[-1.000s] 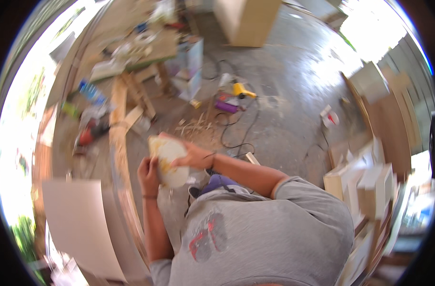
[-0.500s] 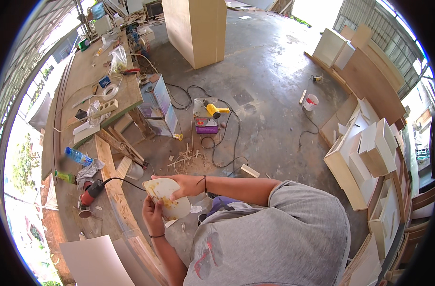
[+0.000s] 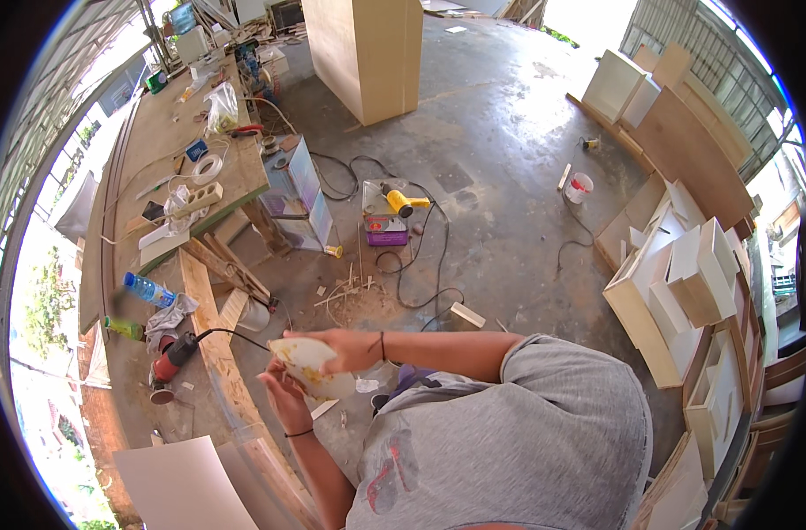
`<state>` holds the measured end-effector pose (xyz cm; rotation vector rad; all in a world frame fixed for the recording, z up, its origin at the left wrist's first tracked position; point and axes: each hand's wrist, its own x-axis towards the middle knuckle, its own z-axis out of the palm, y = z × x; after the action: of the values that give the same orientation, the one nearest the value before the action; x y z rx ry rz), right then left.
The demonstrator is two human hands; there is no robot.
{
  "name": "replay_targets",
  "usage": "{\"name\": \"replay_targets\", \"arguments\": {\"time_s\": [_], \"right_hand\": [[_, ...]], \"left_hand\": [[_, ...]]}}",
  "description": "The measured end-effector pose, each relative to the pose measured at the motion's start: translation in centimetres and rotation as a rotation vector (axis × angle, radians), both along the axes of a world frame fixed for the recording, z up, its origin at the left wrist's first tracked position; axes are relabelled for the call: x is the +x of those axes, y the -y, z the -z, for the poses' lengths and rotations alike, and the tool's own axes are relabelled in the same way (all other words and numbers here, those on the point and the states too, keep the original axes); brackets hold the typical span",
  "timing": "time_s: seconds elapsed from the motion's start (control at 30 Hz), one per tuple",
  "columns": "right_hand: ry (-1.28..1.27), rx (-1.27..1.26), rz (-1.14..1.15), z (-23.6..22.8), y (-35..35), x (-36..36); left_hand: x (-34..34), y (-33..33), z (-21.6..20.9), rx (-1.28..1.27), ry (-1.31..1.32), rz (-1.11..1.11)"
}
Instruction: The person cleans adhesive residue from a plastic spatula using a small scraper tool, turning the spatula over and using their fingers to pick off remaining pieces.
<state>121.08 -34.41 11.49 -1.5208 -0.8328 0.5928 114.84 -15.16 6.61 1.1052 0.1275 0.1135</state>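
A pale, rounded flat piece [image 3: 313, 364] smeared with yellow-brown stuff is tilted in front of me; I cannot tell its material. My right hand [image 3: 351, 350] grips its upper right part, thumb on the smeared face and the other fingers partly hidden behind. Close to the lower left edge is my left hand [image 3: 283, 402], its fingers apart and partly behind the piece; whether they touch it is unclear. To the left, a red-and-black angle grinder [image 3: 175, 355] lies on the bench, its cord running toward my hands.
The long bench [image 3: 147, 265] on the left carries a blue water bottle [image 3: 147, 289], a green bottle [image 3: 124, 328] and a tape roll [image 3: 208, 168]. A yellow power tool [image 3: 399, 203] sits on boxes amid cords. Pale drawer boxes [image 3: 703, 269] line the right; a tall cabinet [image 3: 365, 62] stands ahead.
My left thumb has come off the face of the piece and the left fingers have loosened. The piece has tipped to a steeper slant in my right hand.
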Motion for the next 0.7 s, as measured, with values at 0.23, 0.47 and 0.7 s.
{"name": "replay_targets", "arguments": {"time_s": [0.23, 0.47, 0.7], "right_hand": [[-0.189, 0.152, -0.102, -0.5, -0.7, -0.3], [0.023, -0.101, -0.001, 0.4, -0.5, -1.2], [-0.264, 0.102, 0.013, 0.9, 1.6, 0.3]], "left_hand": [[1.4, -1.2, -0.7, 0.331, -0.036, -0.039], [2.4, -0.6, -1.0, 0.211, -0.217, -0.001], [0.6, 0.0, -2.4, 0.258, -0.129, 0.177]]}}
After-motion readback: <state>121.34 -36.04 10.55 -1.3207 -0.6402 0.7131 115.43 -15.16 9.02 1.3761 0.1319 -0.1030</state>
